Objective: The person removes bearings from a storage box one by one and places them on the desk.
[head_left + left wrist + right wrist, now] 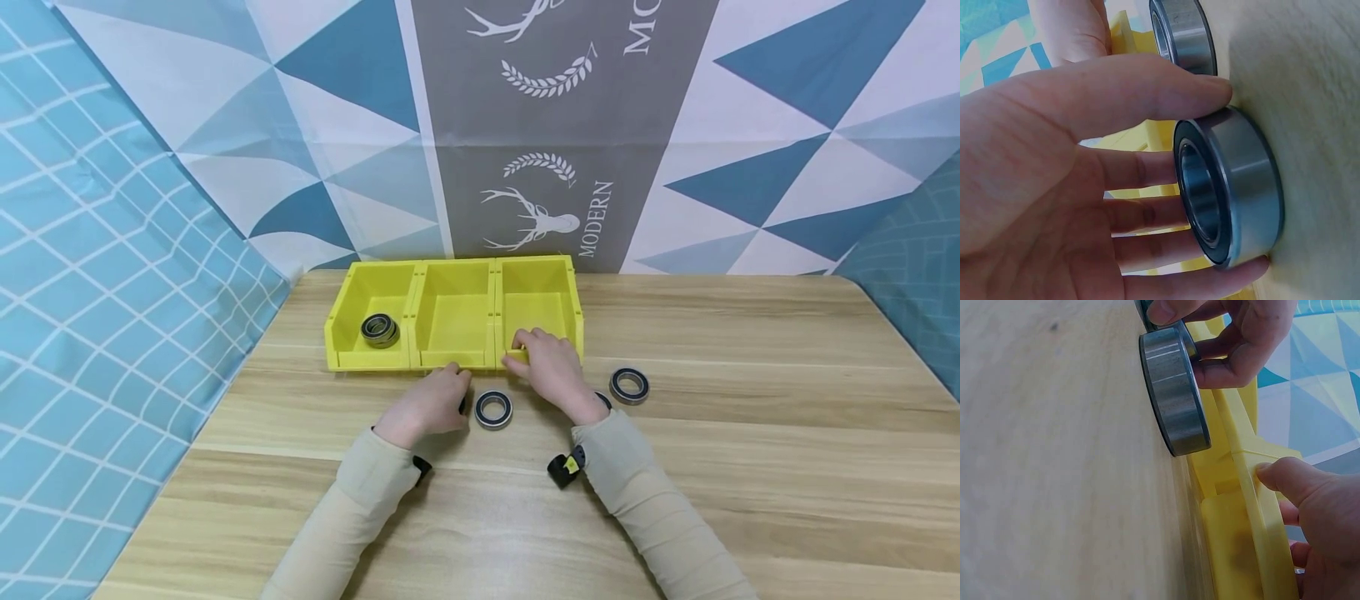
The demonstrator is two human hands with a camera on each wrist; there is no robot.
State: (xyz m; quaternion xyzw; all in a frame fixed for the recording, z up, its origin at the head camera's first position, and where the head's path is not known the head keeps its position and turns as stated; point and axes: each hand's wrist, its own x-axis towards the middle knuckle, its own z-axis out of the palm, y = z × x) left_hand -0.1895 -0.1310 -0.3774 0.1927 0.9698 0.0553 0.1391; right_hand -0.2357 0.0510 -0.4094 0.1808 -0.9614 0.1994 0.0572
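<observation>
My left hand (431, 404) grips a dark-sealed steel ball bearing (1249, 181) standing on its edge at the tabletop, thumb on one side and fingers round the other. Just right of it, a second bearing (481, 410) lies flat on the wood. My right hand (553, 371) is at the front of the yellow three-compartment bin (457, 360). Its thumb presses the front rim near a divider, while the fingers reach over the wall into the right compartment. A small glint shows by those fingers, too hidden to identify. Stacked bearings (380, 340) sit in the left compartment.
Right of my right hand another bearing (617, 386) lies on the wooden table (750, 433), and one more (603, 400) is partly covered by the wrist. Patterned cloth (360, 108) hangs behind the bin, and a blue gridded cloth (112, 333) borders the left.
</observation>
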